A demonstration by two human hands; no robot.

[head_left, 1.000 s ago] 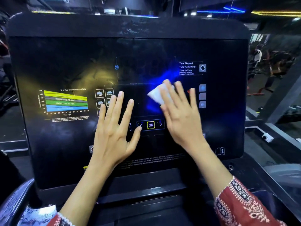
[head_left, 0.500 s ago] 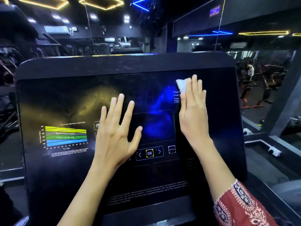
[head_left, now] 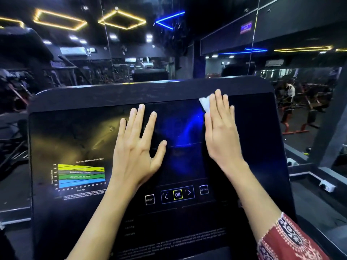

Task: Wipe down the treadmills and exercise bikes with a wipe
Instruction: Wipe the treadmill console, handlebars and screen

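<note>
A black treadmill console fills the view, with a coloured heart-rate chart at lower left and an OK button panel low in the middle. My right hand lies flat with straight fingers near the console's upper right and presses a white wipe against the glossy panel; a corner of the wipe shows beside my fingers. My left hand rests flat on the panel's middle, fingers spread, holding nothing.
A mirrored wall behind the console reflects the dark gym with yellow and blue ceiling lights. Red-framed exercise machines stand at the right. A dark pillar and a floor ledge with a white socket lie to the right.
My right hand has slid the wipe from the panel's middle up to its upper right edge. My left hand has shifted upward on the panel. The view has tilted up.
</note>
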